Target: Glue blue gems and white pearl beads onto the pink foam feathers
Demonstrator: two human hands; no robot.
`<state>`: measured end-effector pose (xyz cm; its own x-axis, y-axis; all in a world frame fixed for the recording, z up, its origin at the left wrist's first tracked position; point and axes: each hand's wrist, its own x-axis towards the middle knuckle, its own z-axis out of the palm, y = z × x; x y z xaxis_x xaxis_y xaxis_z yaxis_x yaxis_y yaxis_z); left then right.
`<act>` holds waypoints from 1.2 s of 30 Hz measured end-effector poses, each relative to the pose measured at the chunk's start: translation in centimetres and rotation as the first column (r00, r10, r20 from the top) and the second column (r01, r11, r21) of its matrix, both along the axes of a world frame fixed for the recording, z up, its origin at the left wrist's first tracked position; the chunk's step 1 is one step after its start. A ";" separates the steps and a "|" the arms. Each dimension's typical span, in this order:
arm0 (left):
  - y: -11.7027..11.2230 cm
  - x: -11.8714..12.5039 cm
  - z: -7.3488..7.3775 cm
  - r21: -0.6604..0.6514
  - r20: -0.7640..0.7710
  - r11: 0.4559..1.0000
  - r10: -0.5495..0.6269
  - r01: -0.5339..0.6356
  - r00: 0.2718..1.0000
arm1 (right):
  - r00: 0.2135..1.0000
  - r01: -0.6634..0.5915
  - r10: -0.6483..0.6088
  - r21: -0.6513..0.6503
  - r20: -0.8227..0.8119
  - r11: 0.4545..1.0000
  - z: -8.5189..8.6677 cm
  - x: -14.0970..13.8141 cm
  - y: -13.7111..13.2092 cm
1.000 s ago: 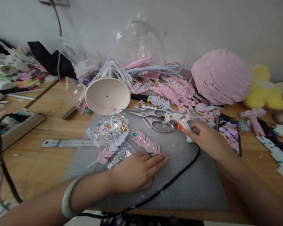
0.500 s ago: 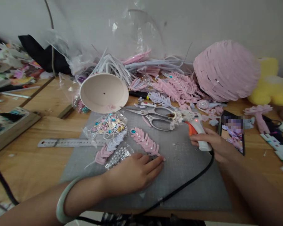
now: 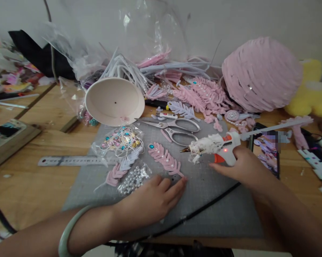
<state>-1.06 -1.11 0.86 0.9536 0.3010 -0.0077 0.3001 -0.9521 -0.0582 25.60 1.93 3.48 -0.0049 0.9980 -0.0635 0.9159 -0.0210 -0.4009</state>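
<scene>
My right hand (image 3: 246,167) is closed on the white hot glue gun (image 3: 232,146), gripping its handle below the orange trigger. A small red light glows on the gun, its crusted nozzle points left, and a glue stick (image 3: 270,128) juts from the back. My left hand (image 3: 155,196) lies low over the grey cutting mat (image 3: 204,217), fingertips pressed on the stem end of a pink chenille feather (image 3: 165,159). That feather carries a blue gem and a row of pearls. Beside my left hand sits a bag of silver-grey beads (image 3: 134,180).
Scissors (image 3: 174,130) lie open behind the feather. A metal ruler (image 3: 70,160), a strung-gem bundle (image 3: 123,142) and a pink-and-lilac feather (image 3: 120,167) lie left. Behind stand a cream bowl (image 3: 114,101) and a pink wrapped form (image 3: 261,75). A phone (image 3: 265,153) lies right; the black cord (image 3: 204,210) crosses the mat.
The glue gun has turned in my right hand, its nozzle now pointing left and clear of the scissors, its glue stick showing. My left hand stays at the feather's stem. The view has shifted slightly.
</scene>
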 end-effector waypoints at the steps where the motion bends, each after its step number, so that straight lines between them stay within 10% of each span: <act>1: 0.0 0.0 0.1 -0.006 0.003 1.000 -0.001 0.001 1.000 | 0.999 -0.042 0.041 0.021 0.017 0.999 -0.1 0.0 -0.1; 11: 0.1 0.1 0.3 -0.044 0.024 0.999 -0.004 0.005 1.000 | 0.928 -0.359 0.352 0.038 0.118 0.933 -0.4 0.1 -0.8; 36: 0.2 0.2 0.4 -0.030 0.005 1.000 -0.003 0.003 1.000 | 0.881 -0.456 0.440 0.065 0.173 0.888 -0.9 0.2 -1.2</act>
